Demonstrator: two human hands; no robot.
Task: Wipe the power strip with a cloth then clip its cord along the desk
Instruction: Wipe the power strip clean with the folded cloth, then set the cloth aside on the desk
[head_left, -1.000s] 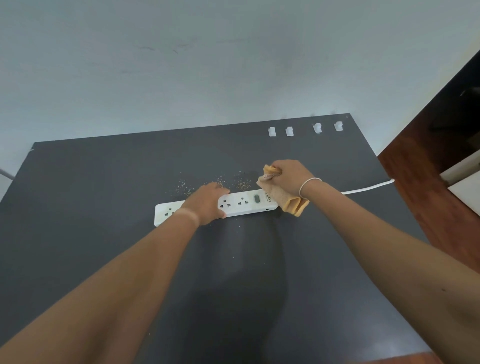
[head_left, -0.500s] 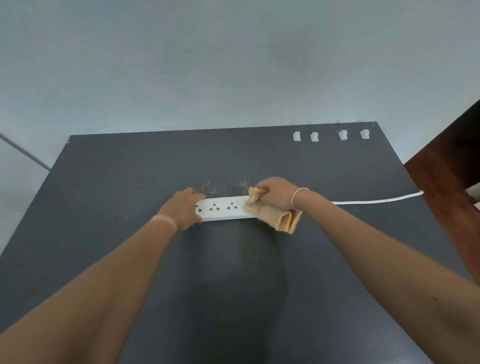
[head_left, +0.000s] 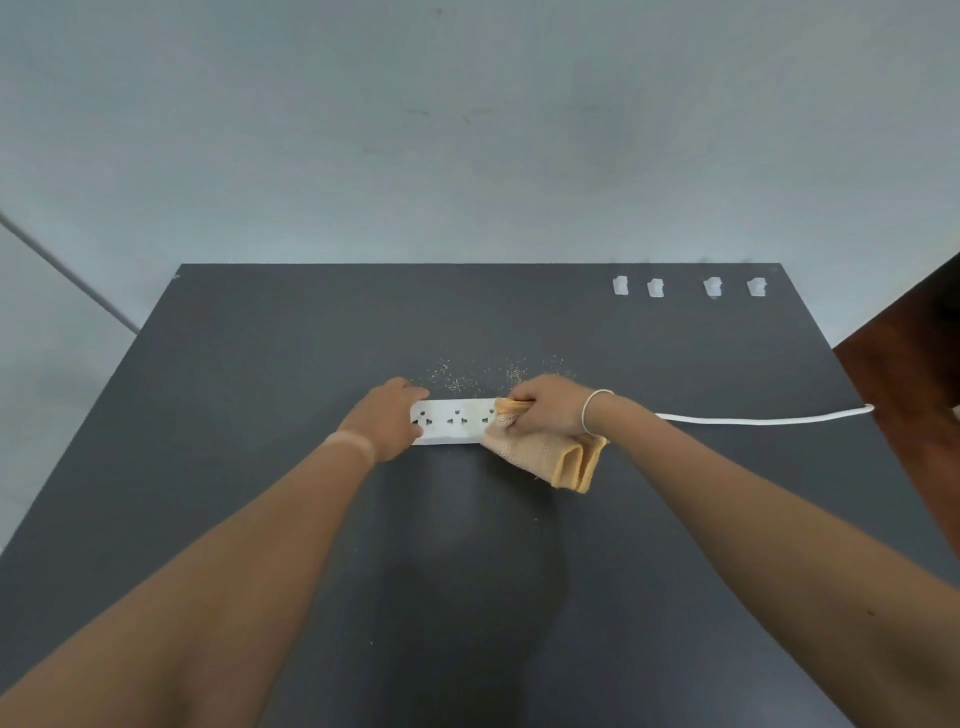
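A white power strip (head_left: 453, 421) lies across the middle of the dark desk (head_left: 260, 415). My left hand (head_left: 387, 421) presses down on its left end and covers it. My right hand (head_left: 550, 411) grips an orange cloth (head_left: 545, 453) bunched over the strip's right end, hiding that part. The white cord (head_left: 763, 419) runs from under my right wrist to the desk's right edge. Several white cord clips (head_left: 655, 287) sit in a row at the far right of the desk.
Fine tan crumbs (head_left: 467, 378) are scattered on the desk just behind the strip. A pale wall (head_left: 467, 156) rises behind the desk's far edge. A reddish-brown floor (head_left: 904, 353) shows past the right edge.
My right hand has slid the cloth leftward along the strip. My left hand has shifted from the strip's middle to its left end. The camera view has tilted, so the desk sits lower.
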